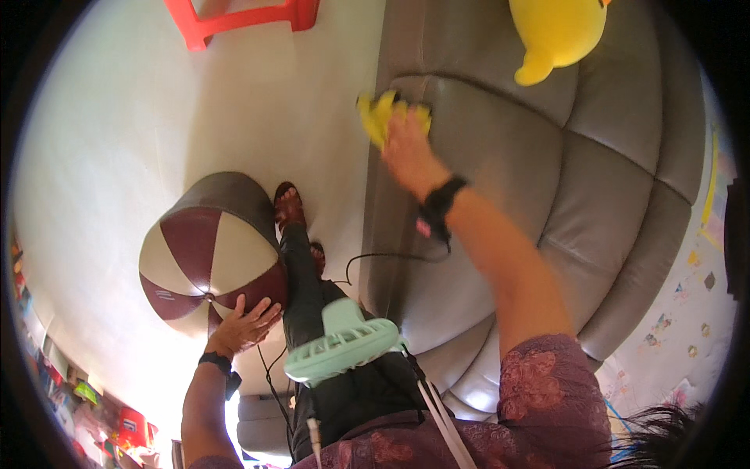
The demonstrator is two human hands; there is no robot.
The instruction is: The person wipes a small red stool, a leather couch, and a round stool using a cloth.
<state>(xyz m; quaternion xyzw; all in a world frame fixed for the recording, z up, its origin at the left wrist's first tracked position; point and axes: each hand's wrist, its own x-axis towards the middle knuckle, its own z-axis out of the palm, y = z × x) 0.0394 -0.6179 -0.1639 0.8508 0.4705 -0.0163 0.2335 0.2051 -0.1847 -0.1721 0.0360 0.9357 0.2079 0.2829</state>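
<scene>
My right hand point(408, 148) is closed on a yellow cloth point(377, 116), partly blurred, at the near-left edge of a grey-brown leather sofa point(500, 172). A black band with a cable circles that wrist. My left hand point(248, 322) lies with fingers stretched on the top of a round stool point(226, 246), whose cover has dark red and cream wedges around a centre button. A black band is on the left wrist too. Between my arms a pale green handheld-style fan point(344, 352) hangs in front of my body on a white strap.
A red plastic stool point(242, 19) stands on the pale floor at the far left. A yellow plush-like toy point(558, 35) rests on the sofa's far part. Black cables point(375, 256) run near my legs. Colourful items point(117, 426) crowd the lower left.
</scene>
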